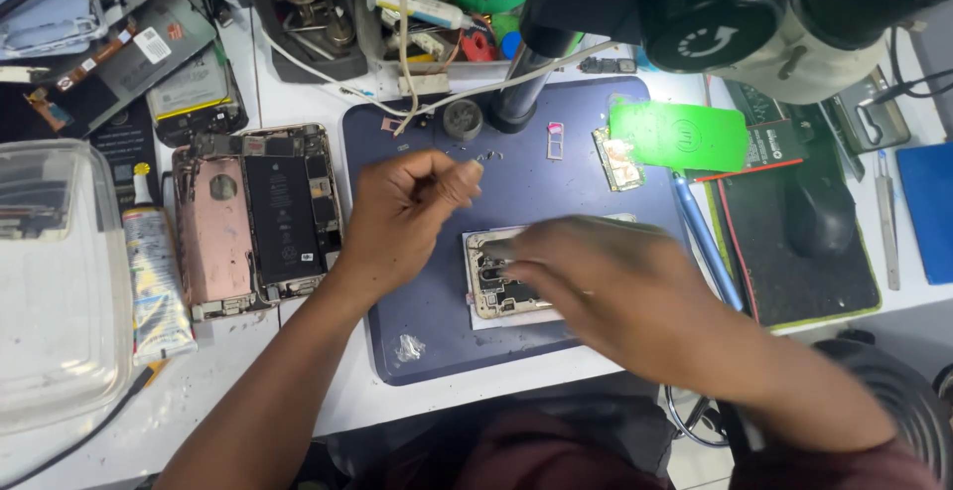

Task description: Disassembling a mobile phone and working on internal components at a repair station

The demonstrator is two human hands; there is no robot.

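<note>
A white table [298, 93], seen from above, is crowded with phone repair gear. A dark blue work mat [437, 321] lies in the middle of it, under the barrel of a microscope [754, 23] at the top right.

An opened phone body [486, 286] lies on the mat, its inner parts showing. The person's right hand [596, 281] is blurred and rests over this phone, covering most of it; whether its fingers are holding anything cannot be told. The left hand [402, 212] hovers over the mat just left of and above the phone, its fingers curled in narrowly with thumb and forefinger pinched together; anything between them is too small to see.

Two more opened phones lie off the mat to the left: a rose-coloured one [258, 217] with a black battery showing, just beside the mat, and a dark one [194, 93] farther up. One glue tube [157, 281], pale with a printed label and a yellow cap, lies left of the rose phone. One clear plastic box [50, 291] stands at the left edge. One bright green card [680, 136] lies at the mat's upper right corner. One blue pen-like tool [707, 242] lies along the mat's right edge, beside a black mat [804, 272] with a green border.
</note>
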